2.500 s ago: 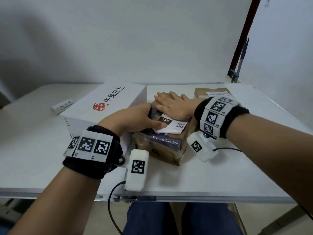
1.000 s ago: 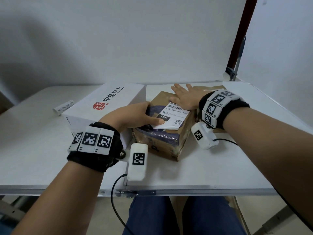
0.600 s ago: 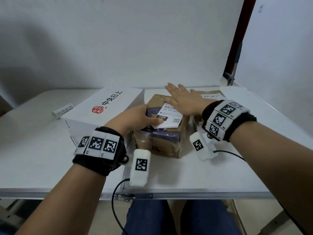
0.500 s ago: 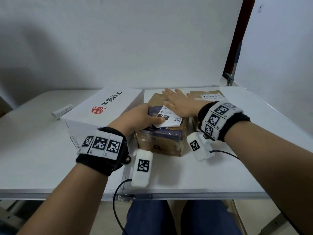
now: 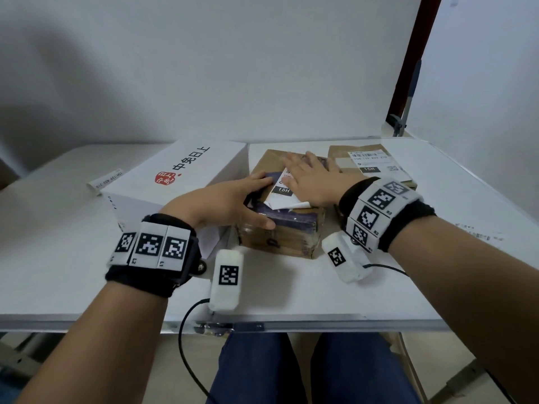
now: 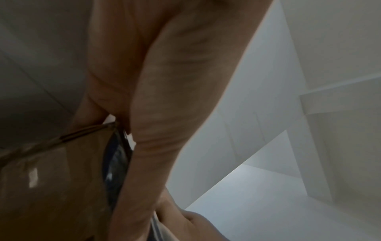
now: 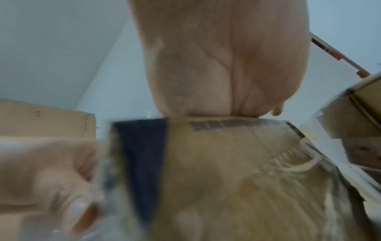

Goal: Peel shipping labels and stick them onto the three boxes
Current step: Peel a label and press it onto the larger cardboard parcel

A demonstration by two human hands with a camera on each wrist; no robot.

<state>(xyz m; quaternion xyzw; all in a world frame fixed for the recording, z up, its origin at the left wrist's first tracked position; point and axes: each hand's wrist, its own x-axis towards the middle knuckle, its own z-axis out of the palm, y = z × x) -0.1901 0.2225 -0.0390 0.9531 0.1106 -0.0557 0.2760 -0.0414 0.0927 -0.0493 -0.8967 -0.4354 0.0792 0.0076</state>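
Observation:
A brown middle box (image 5: 287,234) with dark tape stands at the table's centre. On its top lies a white shipping label (image 5: 284,191), its near corner curled up. My right hand (image 5: 307,177) lies flat on that label with straight fingers. My left hand (image 5: 233,199) grips the box's near left corner, thumb on the front face. In the right wrist view the palm (image 7: 222,65) presses on the box top (image 7: 226,163). A white box (image 5: 175,176) with red and black print stands to the left. Another brown box (image 5: 344,158) at the right carries a label (image 5: 373,163).
A small white label strip (image 5: 106,180) lies on the table left of the white box. A flat backing sheet (image 5: 478,233) lies near the table's right edge. The white table (image 5: 291,293) ends just in front of my wrists. A wall stands close behind.
My right hand has slid back over the label from the box's far right edge. My left thumb has come off the label's near corner onto the box front, and that corner now curls up.

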